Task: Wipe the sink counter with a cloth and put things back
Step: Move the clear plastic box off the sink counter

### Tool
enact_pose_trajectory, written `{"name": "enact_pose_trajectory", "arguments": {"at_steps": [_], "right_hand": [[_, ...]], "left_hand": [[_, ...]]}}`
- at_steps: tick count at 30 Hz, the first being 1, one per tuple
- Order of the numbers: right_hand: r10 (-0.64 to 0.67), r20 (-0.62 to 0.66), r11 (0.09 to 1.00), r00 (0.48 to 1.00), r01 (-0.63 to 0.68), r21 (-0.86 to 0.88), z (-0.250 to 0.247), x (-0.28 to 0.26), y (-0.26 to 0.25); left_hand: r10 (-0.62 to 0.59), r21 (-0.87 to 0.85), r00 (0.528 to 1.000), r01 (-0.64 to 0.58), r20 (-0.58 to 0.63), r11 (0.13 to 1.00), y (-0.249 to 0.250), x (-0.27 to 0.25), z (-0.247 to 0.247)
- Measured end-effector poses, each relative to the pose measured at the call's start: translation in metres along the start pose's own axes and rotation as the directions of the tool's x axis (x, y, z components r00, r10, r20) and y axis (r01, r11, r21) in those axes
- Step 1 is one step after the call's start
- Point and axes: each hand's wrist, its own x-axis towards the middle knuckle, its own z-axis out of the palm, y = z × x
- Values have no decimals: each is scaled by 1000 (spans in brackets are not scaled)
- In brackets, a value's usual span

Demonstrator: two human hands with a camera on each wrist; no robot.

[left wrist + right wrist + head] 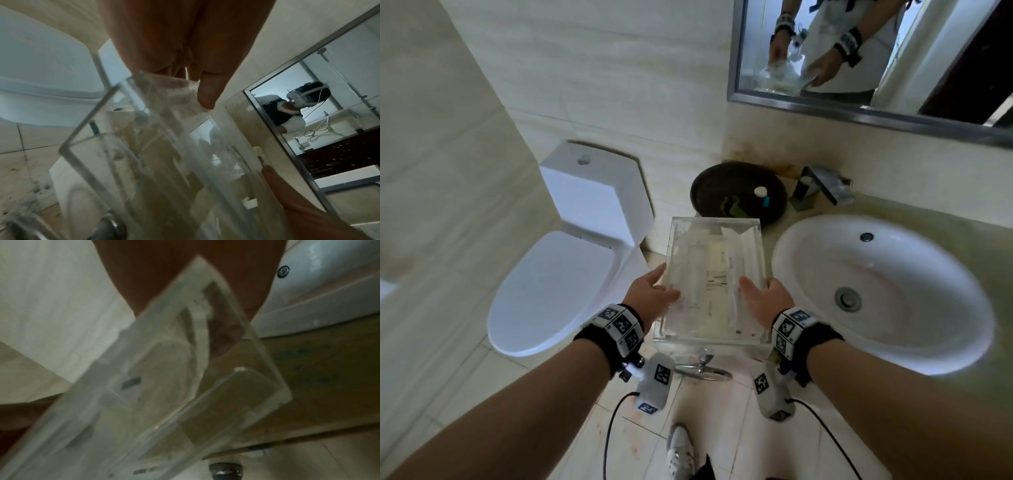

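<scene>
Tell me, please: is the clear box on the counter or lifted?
Lifted, it seems. Both hands, left and right, hold the clear box by its sides, and the right wrist view shows the counter edge below it.

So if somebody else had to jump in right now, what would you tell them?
Left hand and right hand: each grips one side of the clear tray, thumbs on top, holding it in the air left of the sink.
Dark round tray: at the back of the counter, beside the faucet, small items in it.
Done: cannot tell if wiping is finished; no cloth visible.
Left: set the clear tray down on the counter.
</scene>
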Motion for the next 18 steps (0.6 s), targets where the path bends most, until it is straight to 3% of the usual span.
{"name": "enact_pose_trajectory", "arguments": {"at_steps": [7, 18], "right_hand": [[143, 17, 986, 990, -141, -85, 28, 9, 1], [205, 2, 977, 979, -205, -61, 39, 27, 3]], "left_hand": [[-62, 48, 996, 59, 65, 997, -23, 40, -18], [-25, 176, 995, 7, 96, 984, -11, 75, -17]]}}
